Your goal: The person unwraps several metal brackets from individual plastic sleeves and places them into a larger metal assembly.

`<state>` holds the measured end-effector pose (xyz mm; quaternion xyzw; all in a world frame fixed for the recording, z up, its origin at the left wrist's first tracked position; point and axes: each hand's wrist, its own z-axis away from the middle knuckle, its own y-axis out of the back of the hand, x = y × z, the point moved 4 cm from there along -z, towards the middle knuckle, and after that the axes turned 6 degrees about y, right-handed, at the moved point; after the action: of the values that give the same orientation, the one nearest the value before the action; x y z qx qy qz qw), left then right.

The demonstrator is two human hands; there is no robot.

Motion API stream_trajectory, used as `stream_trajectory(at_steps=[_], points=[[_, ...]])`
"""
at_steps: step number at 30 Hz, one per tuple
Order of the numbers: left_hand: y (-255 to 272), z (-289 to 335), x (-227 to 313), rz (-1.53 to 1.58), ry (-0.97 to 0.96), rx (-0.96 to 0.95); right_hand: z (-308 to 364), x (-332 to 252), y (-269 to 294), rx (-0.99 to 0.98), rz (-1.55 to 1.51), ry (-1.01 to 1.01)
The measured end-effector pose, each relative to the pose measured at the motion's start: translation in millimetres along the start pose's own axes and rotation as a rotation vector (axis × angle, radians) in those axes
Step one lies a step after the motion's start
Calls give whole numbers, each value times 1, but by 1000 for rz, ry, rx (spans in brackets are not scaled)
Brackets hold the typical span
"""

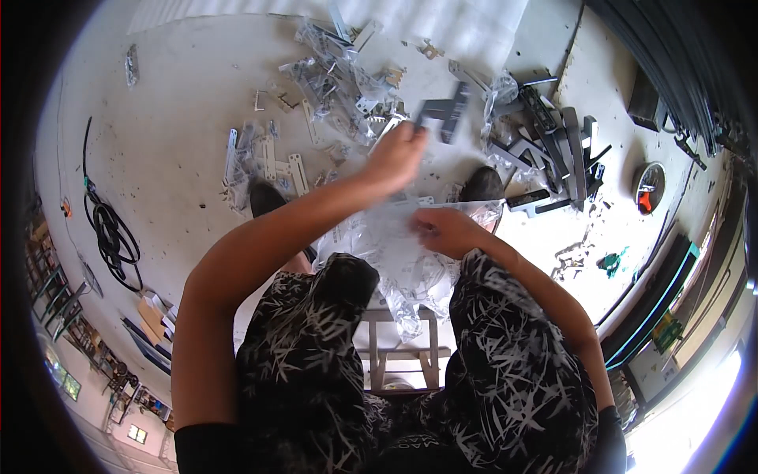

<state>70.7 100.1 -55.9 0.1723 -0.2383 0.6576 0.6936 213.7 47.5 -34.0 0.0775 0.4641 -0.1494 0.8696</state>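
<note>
The left hand (395,156) was stretched out over the floor (181,103), its grip clamped on a dark bracket (446,110) that stuck out past the fingertips, up and to the right of them, above the scattered parts. The right hand (442,229) lay nearer the body, fingers pinched together on a clear plastic bag (403,253) that draped between the knees and hung down over a stool (399,355). The person sat with patterned black-and-white shorts (505,363) to either side of the bag, and two dark shoes (483,185) showed on the floor just beyond the hands. Ahead of the left hand, a heap of small pale metal pieces (272,162) and crumpled clear wrappers (332,75) was spread across the floor. To the right of the bracket lay a pile of dark metal bars (557,146), some crossing one another, with another clear wrapper beside them. Farther right sat a round tin (649,187) with something red in it, well apart from the hands. A black cable (110,229) coiled on the floor far to the left. A small green scrap (612,261) lay near the right forearm.
</note>
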Motion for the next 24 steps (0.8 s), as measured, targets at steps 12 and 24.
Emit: stream_trajectory(at_steps=[12,24], points=[[20,-16,11,-506,-474,215,6,12,11,75,259,-4],[93,8,81,-1125,-1165,795,4,-16,43,499,-346,-183]])
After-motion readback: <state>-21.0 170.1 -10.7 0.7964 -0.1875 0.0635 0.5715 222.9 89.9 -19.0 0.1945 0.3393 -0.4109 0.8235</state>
